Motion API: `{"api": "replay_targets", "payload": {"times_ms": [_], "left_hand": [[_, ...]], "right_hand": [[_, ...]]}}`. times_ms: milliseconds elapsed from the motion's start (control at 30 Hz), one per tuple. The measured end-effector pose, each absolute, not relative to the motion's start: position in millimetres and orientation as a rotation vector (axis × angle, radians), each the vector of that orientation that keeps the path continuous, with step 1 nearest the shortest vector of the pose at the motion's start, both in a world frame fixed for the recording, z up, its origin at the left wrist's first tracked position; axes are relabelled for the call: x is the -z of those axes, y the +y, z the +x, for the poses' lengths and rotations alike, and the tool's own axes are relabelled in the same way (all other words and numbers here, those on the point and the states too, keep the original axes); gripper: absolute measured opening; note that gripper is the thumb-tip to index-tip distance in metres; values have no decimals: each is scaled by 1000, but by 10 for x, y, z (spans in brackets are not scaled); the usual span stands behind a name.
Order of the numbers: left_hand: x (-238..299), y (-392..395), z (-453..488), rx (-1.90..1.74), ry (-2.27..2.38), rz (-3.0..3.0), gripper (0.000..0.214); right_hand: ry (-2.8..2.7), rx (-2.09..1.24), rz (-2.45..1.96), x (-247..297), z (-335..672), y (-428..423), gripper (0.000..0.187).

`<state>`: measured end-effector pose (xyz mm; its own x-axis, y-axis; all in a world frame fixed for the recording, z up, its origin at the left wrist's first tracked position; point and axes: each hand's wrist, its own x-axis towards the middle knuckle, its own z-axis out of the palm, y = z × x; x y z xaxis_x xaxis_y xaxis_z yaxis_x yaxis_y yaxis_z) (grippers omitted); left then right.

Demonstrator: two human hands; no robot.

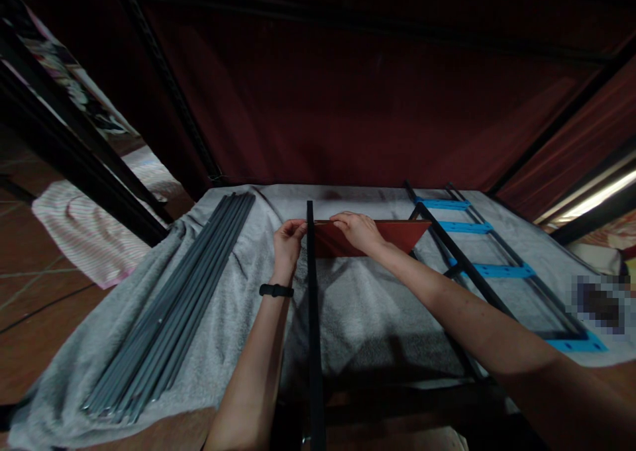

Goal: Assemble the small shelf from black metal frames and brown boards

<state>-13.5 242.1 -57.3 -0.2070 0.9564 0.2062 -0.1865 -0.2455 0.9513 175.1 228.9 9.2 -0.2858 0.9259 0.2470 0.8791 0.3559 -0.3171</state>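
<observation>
A reddish-brown board stands on edge between a black metal bar and a black angled frame. My left hand, wearing a black wristband, is at the bar's left side, with its fingertips pinched against the bar level with the board's top edge. What they pinch is too small to make out. Over the board's top edge lies my right hand, fingers bent and closed on it close to the bar. A thin, light line shows between its fingertips and the bar.
A grey towel covers the work surface. Several grey metal tubes lie bundled on the left. Black rails with blue crosspieces lie on the right. A dark red fabric wall rises behind, and a striped cloth hangs far left.
</observation>
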Motion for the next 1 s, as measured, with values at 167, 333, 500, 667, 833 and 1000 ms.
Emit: {"api": "replay_targets", "payload": {"times_ms": [167, 333, 500, 667, 833, 1000], "left_hand": [[589, 2421, -111, -1600, 1045, 1040, 24], [590, 2453, -129, -1623, 1075, 1149, 18], [568, 2436, -132, -1617, 1072, 1135, 16], [561, 2402, -114, -1599, 1029, 1060, 18], [577, 2440, -126, -1630, 1053, 1110, 14], [594, 2472, -140, -1641, 1060, 1135, 11]], "right_hand": [[-2243, -163, -1585, -100, 1750, 2288, 29], [-2237, -177, -1580, -100, 1749, 2283, 30], [-2229, -177, -1593, -105, 1744, 2279, 30], [-2235, -170, -1588, -102, 1745, 2286, 30], [-2240, -176, -1579, -100, 1747, 2289, 30], [-2244, -177, -1581, -102, 1753, 2283, 30]]}}
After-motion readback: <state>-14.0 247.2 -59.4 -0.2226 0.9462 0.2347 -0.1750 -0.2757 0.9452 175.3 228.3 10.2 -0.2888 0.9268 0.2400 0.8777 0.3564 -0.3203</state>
